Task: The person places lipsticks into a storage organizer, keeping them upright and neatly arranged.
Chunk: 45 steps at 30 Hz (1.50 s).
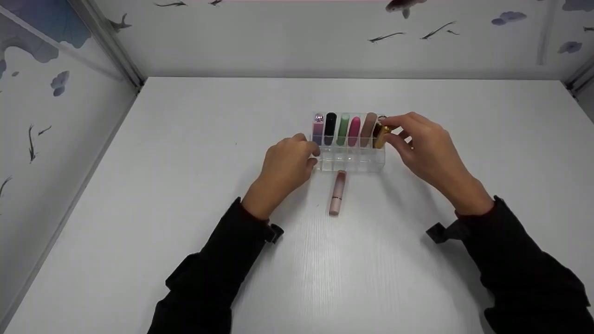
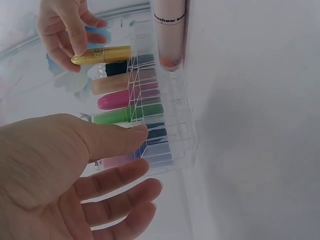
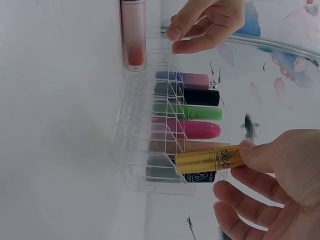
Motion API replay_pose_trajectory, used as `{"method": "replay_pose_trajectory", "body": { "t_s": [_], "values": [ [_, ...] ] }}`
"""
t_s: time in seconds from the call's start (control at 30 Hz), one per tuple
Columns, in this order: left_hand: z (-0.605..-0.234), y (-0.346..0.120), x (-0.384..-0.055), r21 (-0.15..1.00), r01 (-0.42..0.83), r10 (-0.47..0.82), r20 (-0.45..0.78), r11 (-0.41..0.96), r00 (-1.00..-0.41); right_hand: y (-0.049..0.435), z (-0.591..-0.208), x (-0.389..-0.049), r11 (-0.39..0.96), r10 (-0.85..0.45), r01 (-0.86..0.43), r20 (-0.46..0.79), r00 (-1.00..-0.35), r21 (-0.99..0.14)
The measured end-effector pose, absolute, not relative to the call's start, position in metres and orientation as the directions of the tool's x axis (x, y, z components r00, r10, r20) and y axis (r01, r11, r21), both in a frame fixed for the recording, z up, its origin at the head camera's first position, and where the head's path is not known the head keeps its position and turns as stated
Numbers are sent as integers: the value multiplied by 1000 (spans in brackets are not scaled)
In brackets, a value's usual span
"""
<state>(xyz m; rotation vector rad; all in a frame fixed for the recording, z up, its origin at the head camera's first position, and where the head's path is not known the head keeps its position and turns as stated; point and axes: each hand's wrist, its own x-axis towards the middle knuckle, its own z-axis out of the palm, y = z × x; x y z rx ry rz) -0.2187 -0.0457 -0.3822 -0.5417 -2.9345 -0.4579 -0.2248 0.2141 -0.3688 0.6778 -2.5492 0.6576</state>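
My right hand pinches a gold lipstick tube by one end between thumb and fingers. The tube is tilted, its other end right at the back row of a clear plastic lipstick organizer. At the organizer's left end is my left hand, fingers loosely bent and spread, thumb and index fingertips close to the end wall. Standing in the back row are a pink-and-blue tube, a black one, a green one, a magenta one, a brown one and a dark one.
A pale pink lip gloss tube lies on the white table just in front of the organizer. Patterned white panels stand along the back and left of the table.
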Motion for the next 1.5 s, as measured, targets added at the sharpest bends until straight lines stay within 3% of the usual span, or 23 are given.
{"method": "replay_pose_trajectory", "body": {
  "t_s": [0.43, 1.5],
  "values": [
    [-387, -47, -221, 271, 406, 372, 172, 872, -912, 214, -379, -226, 819, -353, -510, 470, -809, -262],
    [-390, -45, -221, 151, 420, 386, 210, 895, -898, 212, -384, -229, 865, -337, -428, 327, -883, -263]
  ]
}}
